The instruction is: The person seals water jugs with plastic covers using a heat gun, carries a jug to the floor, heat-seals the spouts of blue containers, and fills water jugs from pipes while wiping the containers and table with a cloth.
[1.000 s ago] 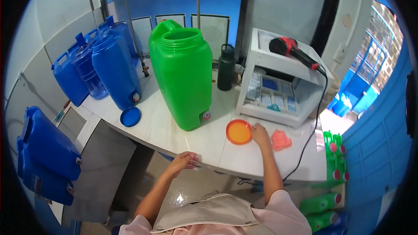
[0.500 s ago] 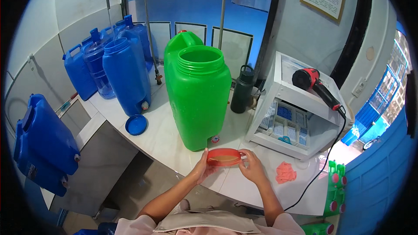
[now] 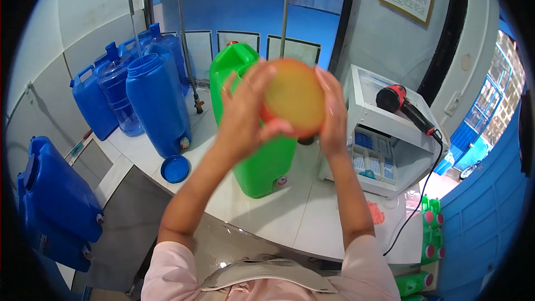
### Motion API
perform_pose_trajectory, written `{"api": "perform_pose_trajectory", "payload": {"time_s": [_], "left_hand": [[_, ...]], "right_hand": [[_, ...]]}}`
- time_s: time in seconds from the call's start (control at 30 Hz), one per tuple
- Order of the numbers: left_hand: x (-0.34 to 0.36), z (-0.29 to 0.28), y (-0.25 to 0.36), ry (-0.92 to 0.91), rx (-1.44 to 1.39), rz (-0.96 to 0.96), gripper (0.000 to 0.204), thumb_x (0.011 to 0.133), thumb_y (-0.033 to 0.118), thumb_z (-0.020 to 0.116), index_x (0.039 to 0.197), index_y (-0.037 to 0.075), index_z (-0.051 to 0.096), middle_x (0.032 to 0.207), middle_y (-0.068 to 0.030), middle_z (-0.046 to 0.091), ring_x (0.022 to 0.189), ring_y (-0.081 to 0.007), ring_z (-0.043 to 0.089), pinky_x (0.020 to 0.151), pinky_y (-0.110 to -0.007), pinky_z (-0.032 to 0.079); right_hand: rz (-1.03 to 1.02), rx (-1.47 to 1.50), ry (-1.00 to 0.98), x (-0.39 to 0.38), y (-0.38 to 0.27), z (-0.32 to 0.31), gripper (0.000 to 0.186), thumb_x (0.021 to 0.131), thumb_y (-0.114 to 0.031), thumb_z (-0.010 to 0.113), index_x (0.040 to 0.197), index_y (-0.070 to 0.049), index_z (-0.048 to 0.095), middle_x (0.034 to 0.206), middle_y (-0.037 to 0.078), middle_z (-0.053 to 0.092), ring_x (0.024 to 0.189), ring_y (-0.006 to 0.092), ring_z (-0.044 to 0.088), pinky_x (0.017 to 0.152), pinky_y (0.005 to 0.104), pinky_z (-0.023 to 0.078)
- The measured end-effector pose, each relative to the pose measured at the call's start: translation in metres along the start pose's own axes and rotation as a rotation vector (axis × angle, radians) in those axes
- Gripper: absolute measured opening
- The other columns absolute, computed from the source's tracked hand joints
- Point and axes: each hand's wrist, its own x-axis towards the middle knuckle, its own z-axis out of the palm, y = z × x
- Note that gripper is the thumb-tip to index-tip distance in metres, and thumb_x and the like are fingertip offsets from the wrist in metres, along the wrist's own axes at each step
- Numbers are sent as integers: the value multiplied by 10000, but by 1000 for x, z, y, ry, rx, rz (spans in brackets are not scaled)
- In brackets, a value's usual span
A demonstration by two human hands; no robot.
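Note:
My left hand and my right hand grip an orange lid from either side, raised over the upright green jug; it is slightly blurred and hides much of the jug's wide mouth. The jug has a small tap low on its front. To its left stands an open blue jug beneath a curved metal pipe, with a blue cap lying in front of it on the white counter.
More blue jugs stand at back left, others at lower left. At right are a white cabinet bearing a red-and-black heat gun with a cord, a pink cloth, green jugs and an open doorway.
The orange lid has risen from the right part of the counter, first into both my hands near the counter's front, then up over the green jug's top, both arms reaching forward with it.

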Motion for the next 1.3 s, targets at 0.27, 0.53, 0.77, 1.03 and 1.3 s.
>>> {"api": "perform_pose_trajectory", "payload": {"time_s": [0.27,0.53,0.77,1.03,1.3], "left_hand": [[6,15,-63,-4,-158,-335,368,855,304,497,1053,-3,539,1209,-195,491,1083,-302,488,962,-422,273],[3,27,-39,192,-24,-381,275,867,169,429,1007,-42,537,1073,-219,556,1037,-365,507,945,-442,348],[3,26,-91,11,-4,-426,390,931,248,335,1110,-56,501,1204,-237,486,1152,-352,446,1018,-429,278],[3,31,-44,-96,-495,-715,661,939,497,202,1360,-11,252,1420,-197,238,1339,-303,167,1070,-407,123],[10,45,-78,-223,-341,-767,683,920,526,229,1366,8,231,1421,-225,200,1330,-376,142,1061,-457,121]], "right_hand": [[181,175,-157,43,54,59,387,901,-192,324,989,65,600,1059,187,595,1070,314,510,956,358,360],[205,81,-180,51,47,56,385,877,-163,319,976,77,603,1067,209,590,1087,315,514,965,362,363],[149,-306,-148,26,-4,77,431,902,-227,302,1039,64,589,1098,210,580,1090,290,519,967,342,360],[513,-80,98,52,41,44,441,937,-338,356,1031,23,590,987,240,597,1012,353,544,848,357,423],[495,-228,139,50,50,35,366,877,-293,404,946,11,595,902,256,604,886,406,571,824,411,437]]}}
